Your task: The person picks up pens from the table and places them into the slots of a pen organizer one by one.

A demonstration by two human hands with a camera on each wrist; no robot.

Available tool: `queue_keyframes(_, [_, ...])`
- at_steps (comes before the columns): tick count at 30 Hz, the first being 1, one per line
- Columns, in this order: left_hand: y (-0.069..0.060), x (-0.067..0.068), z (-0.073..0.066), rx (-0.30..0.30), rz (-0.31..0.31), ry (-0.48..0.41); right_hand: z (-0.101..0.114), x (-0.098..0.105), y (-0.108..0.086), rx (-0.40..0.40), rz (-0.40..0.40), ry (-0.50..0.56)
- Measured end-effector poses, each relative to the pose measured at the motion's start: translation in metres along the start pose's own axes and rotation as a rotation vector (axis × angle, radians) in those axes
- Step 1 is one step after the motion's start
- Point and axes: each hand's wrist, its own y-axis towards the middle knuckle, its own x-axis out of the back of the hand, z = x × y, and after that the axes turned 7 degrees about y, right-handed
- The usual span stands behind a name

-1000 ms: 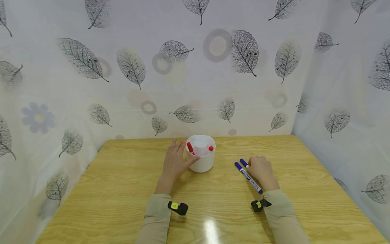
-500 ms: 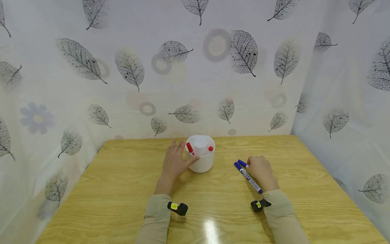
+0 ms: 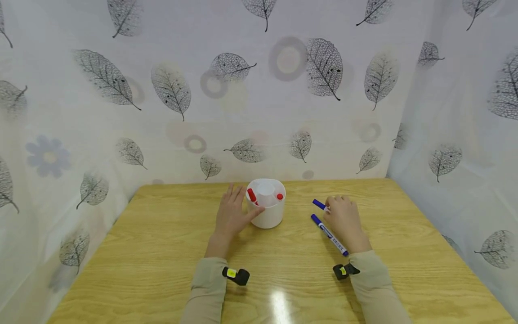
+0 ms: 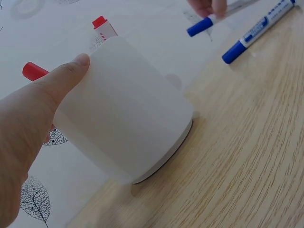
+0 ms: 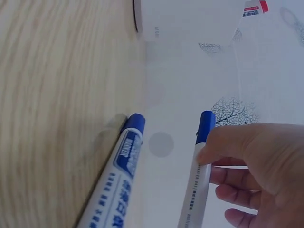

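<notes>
A white pen holder [image 3: 269,218] stands upright on the table, with a red-capped marker [image 3: 252,195] leaning at its left rim and a second red-ended marker [image 3: 279,196] inside on the right. My left hand [image 3: 231,217] holds the pen holder from the left, thumb across its front near the rim and fingers around the far side. My right hand [image 3: 344,220] pinches a blue-capped whiteboard marker [image 5: 194,190] between thumb and index finger, raised off the table, cap pointing up-left in the head view. Another blue-capped marker [image 3: 329,236] lies on the table just below that hand.
The wooden table [image 3: 162,274] reaches back to a pale leaf-patterned curtain [image 3: 251,112], which also hangs along both sides. Each wrist carries a small black camera [image 3: 242,277].
The right hand has lifted its blue-capped marker from the table, moving slightly away and left, apart from the other marker. The left hand and pen holder stay in place.
</notes>
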Motion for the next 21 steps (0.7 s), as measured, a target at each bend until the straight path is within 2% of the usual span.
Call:
queue_keyframes(5, [0.000, -0.001, 0.001, -0.001, 0.002, 0.000, 0.005, 0.002, 0.002, 0.083, -0.114, -0.005])
queue_keyframes(11, [0.000, -0.002, 0.002, 0.004, 0.014, 0.008, 0.015, 0.004, 0.007, 0.157, -0.196, 0.015])
queue_keyframes(18, [0.000, -0.001, 0.002, 0.001, 0.029, 0.016, 0.031, 0.011, 0.023, 0.219, -0.276, 0.028])
queue_keyframes(21, [0.001, 0.000, 0.001, -0.003, 0.027, 0.027, 0.039, 0.016, 0.031, 0.275, -0.328, 0.044])
